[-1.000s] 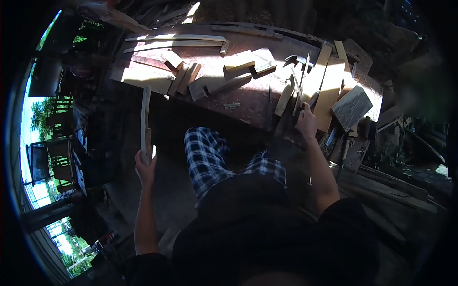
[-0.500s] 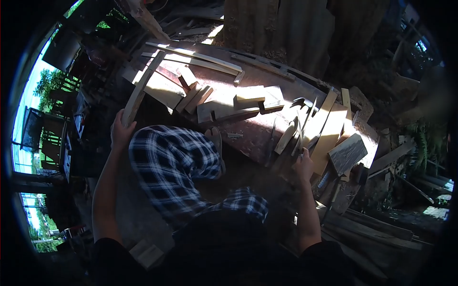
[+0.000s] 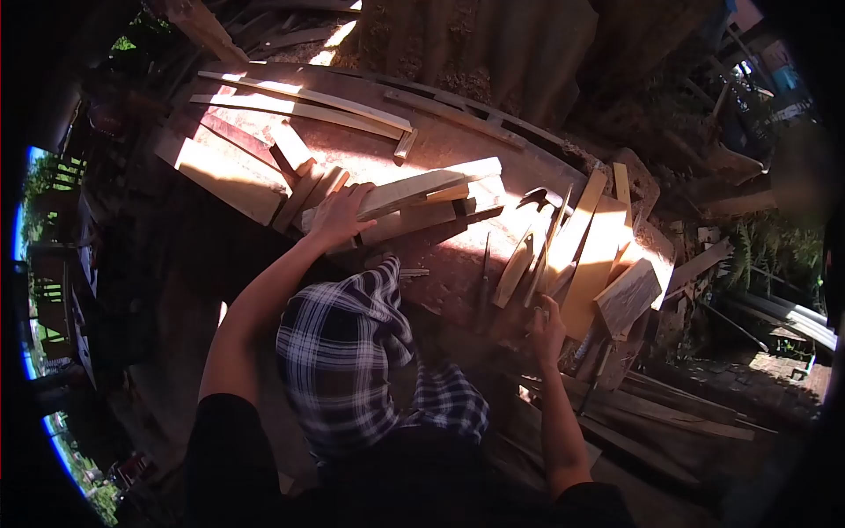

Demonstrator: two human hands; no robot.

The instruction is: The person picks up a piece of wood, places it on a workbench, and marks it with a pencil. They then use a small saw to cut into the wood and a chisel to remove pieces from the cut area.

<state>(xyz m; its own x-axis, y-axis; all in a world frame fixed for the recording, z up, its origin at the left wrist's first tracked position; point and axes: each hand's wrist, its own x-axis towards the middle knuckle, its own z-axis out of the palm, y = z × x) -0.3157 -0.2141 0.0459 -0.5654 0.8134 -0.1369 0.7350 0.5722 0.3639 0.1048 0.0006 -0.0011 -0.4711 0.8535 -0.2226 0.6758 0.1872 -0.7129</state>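
My left hand (image 3: 339,216) is wrapped round the near end of a pale wooden strip (image 3: 414,189), which lies slanting across wood blocks on the bench. Beneath the strip sits a longer wood block (image 3: 409,222). My right hand (image 3: 547,334) is closed at the bench's near edge, its fingers bent together; what they hold, if anything, I cannot make out. Close above it lie a wooden-handled tool (image 3: 513,275) and a hammer (image 3: 546,199). To its right rest a broad pale board (image 3: 591,273) and a dark-faced wood block (image 3: 628,297).
The reddish workbench (image 3: 440,295) runs from upper left to lower right. Long thin battens (image 3: 308,114) lie at its far left, near a flat board (image 3: 229,176). Planks (image 3: 669,414) are stacked at lower right. My knee in checked cloth (image 3: 339,334) is close to the bench's near edge.
My left hand has swung the wooden strip from the left over the bench and down onto the blocks. My right hand has shifted slightly down and back from the tools.
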